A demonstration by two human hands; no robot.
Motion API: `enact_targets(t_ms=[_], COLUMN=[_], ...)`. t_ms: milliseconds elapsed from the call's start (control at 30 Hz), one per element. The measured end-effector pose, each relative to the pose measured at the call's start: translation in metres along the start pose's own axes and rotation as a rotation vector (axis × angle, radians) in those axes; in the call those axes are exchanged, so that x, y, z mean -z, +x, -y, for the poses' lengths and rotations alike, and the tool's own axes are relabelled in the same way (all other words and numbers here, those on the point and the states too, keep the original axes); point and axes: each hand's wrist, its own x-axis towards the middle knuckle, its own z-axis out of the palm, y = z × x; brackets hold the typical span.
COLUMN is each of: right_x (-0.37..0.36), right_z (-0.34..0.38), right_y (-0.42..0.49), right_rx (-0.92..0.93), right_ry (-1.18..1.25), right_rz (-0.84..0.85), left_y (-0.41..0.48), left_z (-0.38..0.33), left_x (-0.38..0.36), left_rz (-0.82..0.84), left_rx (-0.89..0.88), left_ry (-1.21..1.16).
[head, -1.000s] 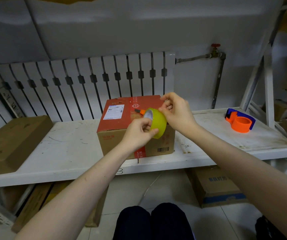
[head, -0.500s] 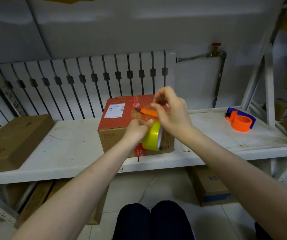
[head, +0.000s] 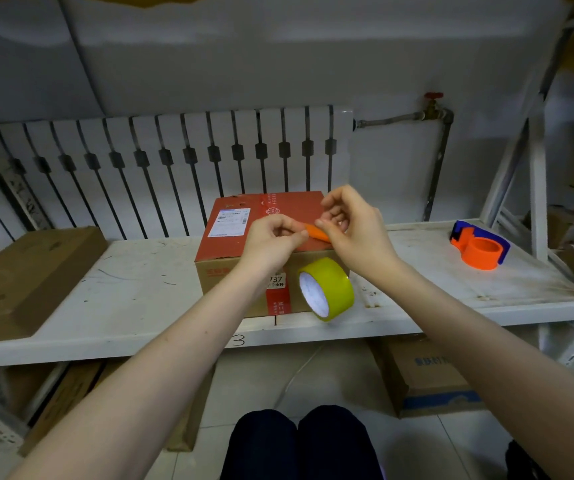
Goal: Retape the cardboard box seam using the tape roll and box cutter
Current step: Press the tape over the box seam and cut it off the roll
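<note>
Closest are two dark knees (head: 299,441), low in the middle. On the floor under the shelf sits a brown box with blue print (head: 427,379).

Two bare arms reach up over the white shelf (head: 112,306). The yellow tape roll (head: 327,289) is on its edge near the front of the shelf, in front of the cardboard box (head: 244,289). No hand is on it.

Above the roll, both hands meet over the red box top. The left hand (head: 271,240) has its fingers pinched together on one end of the orange box cutter (head: 317,232). The right hand (head: 354,230) pinches the other end. The hands hide most of the cutter.

A flat brown box (head: 25,275) lies far to the left. An orange and blue tape holder (head: 479,249) sits far to the right. Behind the shelf are a white radiator (head: 174,161) and a pipe with a red tap (head: 432,105).
</note>
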Motion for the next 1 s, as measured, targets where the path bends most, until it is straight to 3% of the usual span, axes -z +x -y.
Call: enact_targets(t_ms=[200, 367, 667, 767, 900, 1000], right_x=[0.004, 0.003, -0.008, -0.008, -0.014, -0.019], right_z=[0.001, -0.002, -0.021, -0.026, -0.037, -0.043], right_y=[0.001, -0.003, -0.012, -0.016, -0.029, -0.035], right_rx=[-0.014, -0.155, -0.363, -0.372, -0.391, -0.394], right_ry=[0.004, -0.022, -0.099, -0.151, 0.157, 0.251], right_rz=[0.043, 0.113, 0.009, 0.047, 0.143, 0.140], left_y=[-0.004, -0.004, -0.002, -0.002, 0.001, 0.001], left_z=[-0.002, 0.008, 0.020, 0.021, 0.021, 0.021], left_x=[0.003, 0.007, -0.005, -0.006, -0.002, 0.002], left_rz=[0.003, 0.010, 0.046, 0.054, 0.048, 0.053], left_rx=[0.002, 0.092, 0.190, 0.177, 0.169, 0.181], left_ry=[-0.012, 0.053, 0.111, 0.121, 0.135, 0.134])
